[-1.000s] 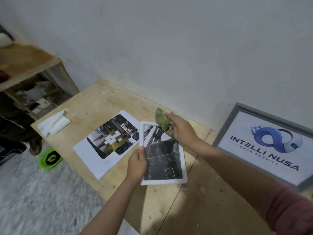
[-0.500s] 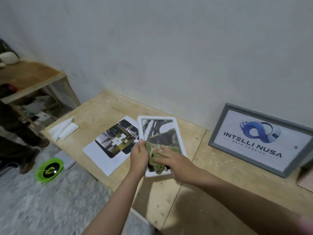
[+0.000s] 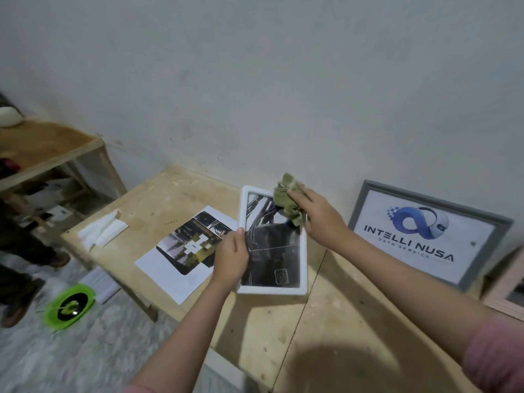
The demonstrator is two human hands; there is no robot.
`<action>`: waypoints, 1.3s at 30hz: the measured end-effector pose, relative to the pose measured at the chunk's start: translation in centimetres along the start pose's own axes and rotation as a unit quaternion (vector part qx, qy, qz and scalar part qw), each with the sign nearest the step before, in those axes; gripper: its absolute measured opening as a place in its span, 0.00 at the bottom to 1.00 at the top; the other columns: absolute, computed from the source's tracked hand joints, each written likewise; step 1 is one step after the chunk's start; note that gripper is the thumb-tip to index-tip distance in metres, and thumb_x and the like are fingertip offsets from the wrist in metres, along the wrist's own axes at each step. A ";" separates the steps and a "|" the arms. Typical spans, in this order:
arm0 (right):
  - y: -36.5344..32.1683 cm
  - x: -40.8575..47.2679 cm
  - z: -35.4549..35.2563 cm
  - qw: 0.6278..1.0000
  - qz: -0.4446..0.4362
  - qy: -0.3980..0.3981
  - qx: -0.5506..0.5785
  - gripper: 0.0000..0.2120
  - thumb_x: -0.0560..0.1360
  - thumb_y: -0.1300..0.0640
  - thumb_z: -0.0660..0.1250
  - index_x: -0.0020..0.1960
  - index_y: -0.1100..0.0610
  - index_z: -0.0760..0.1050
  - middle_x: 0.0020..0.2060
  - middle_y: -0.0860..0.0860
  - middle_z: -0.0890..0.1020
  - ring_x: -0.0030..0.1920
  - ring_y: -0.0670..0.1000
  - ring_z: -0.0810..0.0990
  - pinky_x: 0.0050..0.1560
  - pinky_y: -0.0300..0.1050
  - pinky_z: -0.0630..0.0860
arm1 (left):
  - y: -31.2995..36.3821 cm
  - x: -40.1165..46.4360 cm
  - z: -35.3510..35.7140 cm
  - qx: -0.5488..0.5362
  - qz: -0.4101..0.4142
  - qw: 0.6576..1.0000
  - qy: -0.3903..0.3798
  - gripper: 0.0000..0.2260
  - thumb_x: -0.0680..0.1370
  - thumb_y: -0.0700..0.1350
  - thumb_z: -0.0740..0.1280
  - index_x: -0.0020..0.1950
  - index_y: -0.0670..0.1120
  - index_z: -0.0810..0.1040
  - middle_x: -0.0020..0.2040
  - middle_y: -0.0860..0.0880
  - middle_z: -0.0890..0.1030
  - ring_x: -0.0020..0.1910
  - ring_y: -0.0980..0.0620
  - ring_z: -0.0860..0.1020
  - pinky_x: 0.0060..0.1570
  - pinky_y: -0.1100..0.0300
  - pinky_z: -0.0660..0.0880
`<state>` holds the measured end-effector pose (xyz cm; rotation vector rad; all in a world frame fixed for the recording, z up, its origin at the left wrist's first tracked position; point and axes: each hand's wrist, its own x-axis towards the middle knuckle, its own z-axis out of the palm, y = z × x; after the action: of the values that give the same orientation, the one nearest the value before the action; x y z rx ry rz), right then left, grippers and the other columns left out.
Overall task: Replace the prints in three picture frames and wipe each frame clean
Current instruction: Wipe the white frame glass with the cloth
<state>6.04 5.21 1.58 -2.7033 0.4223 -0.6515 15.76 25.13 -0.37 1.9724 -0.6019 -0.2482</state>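
Note:
A white picture frame (image 3: 302, 268) with a dark print lies tilted over the middle of the wooden table (image 3: 334, 330). My left hand (image 3: 231, 258) grips its left edge, thumb on the front. My right hand (image 3: 319, 219) holds a crumpled olive-green cloth (image 3: 289, 201) against the frame's top right corner. A loose printed sheet (image 3: 181, 252) lies flat on the table to the left of the frame. A grey frame (image 3: 425, 234) with a blue logo print leans on the wall at the right. A pale pink frame (image 3: 507, 293) shows at the far right edge.
Folded white paper (image 3: 103, 231) lies near the table's left corner. A lower wooden shelf unit (image 3: 48, 148) stands at the left. A green round object (image 3: 69, 306) sits on the floor below, and a person's legs and shoes (image 3: 17, 259) are beside it.
My right hand swept the cloth from the frame's lower part up to its top right corner. The left hand kept its grip on the left edge.

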 end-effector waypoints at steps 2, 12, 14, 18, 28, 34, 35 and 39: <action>0.0 0.6 1.7 0.999 -0.013 -0.033 -0.034 0.39 0.67 0.77 0.60 0.75 0.59 0.57 0.75 0.60 0.55 0.74 0.61 0.57 0.71 0.53 0.63 | 0.8 -0.2 0.6 0.001 0.011 1.000 0.015 0.18 0.83 0.49 0.52 0.34 0.45 0.64 0.31 0.49 0.67 0.30 0.52 0.65 0.30 0.58 0.59; 0.3 -7.2 3.9 0.971 0.016 -0.234 0.054 0.31 0.69 0.69 0.59 0.67 0.45 0.69 0.59 0.49 0.78 0.54 0.52 0.75 0.51 0.49 0.76 | 0.7 1.1 1.6 -0.017 0.006 0.995 0.095 0.18 0.83 0.48 0.52 0.33 0.47 0.63 0.30 0.50 0.67 0.30 0.53 0.65 0.30 0.59 0.60; 0.0 -6.9 2.4 0.963 0.063 -0.245 0.088 0.29 0.70 0.69 0.58 0.65 0.46 0.72 0.56 0.51 0.79 0.45 0.45 0.78 0.44 0.39 0.76 | 0.7 1.4 1.8 -0.009 0.005 0.997 0.081 0.18 0.83 0.48 0.52 0.33 0.47 0.63 0.31 0.50 0.66 0.30 0.53 0.65 0.30 0.59 0.60; -1.5 -3.7 -0.7 0.982 0.084 -0.030 0.164 0.31 0.69 0.74 0.56 0.68 0.52 0.71 0.63 0.53 0.75 0.50 0.48 0.76 0.52 0.41 0.75 | 0.6 2.5 3.2 -0.073 -0.060 0.995 0.012 0.20 0.83 0.50 0.53 0.39 0.38 0.71 0.34 0.46 0.69 0.36 0.48 0.68 0.36 0.56 0.64; -3.4 -6.3 3.4 0.969 -0.179 -0.113 -0.130 0.32 0.58 0.62 0.74 0.60 0.46 0.76 0.58 0.53 0.74 0.46 0.55 0.72 0.37 0.45 0.65 | 0.7 3.1 4.1 -0.178 -0.126 0.975 0.042 0.18 0.82 0.52 0.54 0.41 0.41 0.72 0.37 0.43 0.70 0.38 0.48 0.70 0.42 0.55 0.69; -1.5 -6.8 2.9 0.950 -0.207 -0.133 -0.193 0.33 0.53 0.54 0.80 0.57 0.44 0.78 0.53 0.51 0.76 0.46 0.53 0.72 0.37 0.46 0.71 | 0.6 2.3 5.1 -0.121 -0.133 0.983 0.038 0.17 0.83 0.51 0.53 0.40 0.41 0.68 0.36 0.43 0.65 0.37 0.49 0.65 0.39 0.56 0.61; -0.6 -6.9 2.4 0.951 -0.198 -0.139 -0.191 0.29 0.58 0.55 0.79 0.58 0.44 0.78 0.54 0.50 0.77 0.47 0.52 0.73 0.39 0.46 0.72 | 0.4 2.5 5.0 -0.119 -0.139 0.982 0.040 0.17 0.83 0.51 0.53 0.40 0.41 0.68 0.36 0.43 0.66 0.37 0.49 0.65 0.39 0.56 0.61; 3.8 -6.5 0.5 0.959 -0.102 -0.178 -0.198 0.19 0.70 0.56 0.71 0.59 0.44 0.78 0.60 0.50 0.75 0.53 0.54 0.71 0.48 0.48 0.70 | -0.1 2.6 4.2 -0.071 -0.118 0.990 0.028 0.19 0.83 0.50 0.53 0.33 0.45 0.60 0.31 0.48 0.61 0.32 0.51 0.60 0.34 0.56 0.57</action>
<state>-0.04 4.17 -2.80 -3.1884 0.1973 -0.1202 16.24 20.52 -2.20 1.9049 -0.3057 -0.3691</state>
